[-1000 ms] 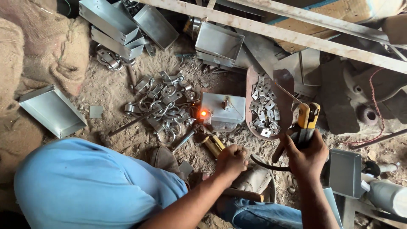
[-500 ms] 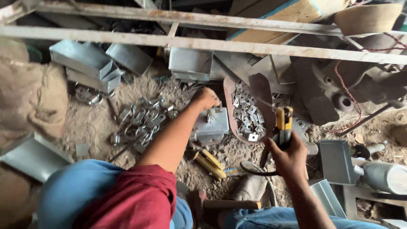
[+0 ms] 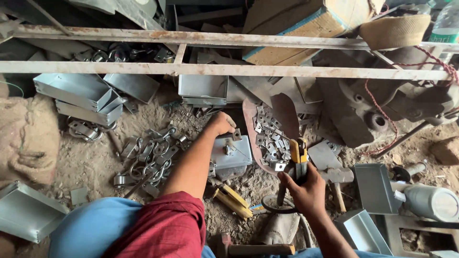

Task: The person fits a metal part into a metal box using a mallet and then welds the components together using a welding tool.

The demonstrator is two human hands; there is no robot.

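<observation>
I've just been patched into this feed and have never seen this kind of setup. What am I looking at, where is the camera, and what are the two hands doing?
There is no machine: a person works with bare hands, and the one camera sits on their head, looking down at a dirt workshop floor. The left hand reaches forward onto a small grey metal box. The right hand grips a yellow-and-black handled tool; its working end is hidden. Around them lie a pile of metal clamps, a rusty tray of small metal brackets, folded sheet-metal trays and a hammer.
</observation>
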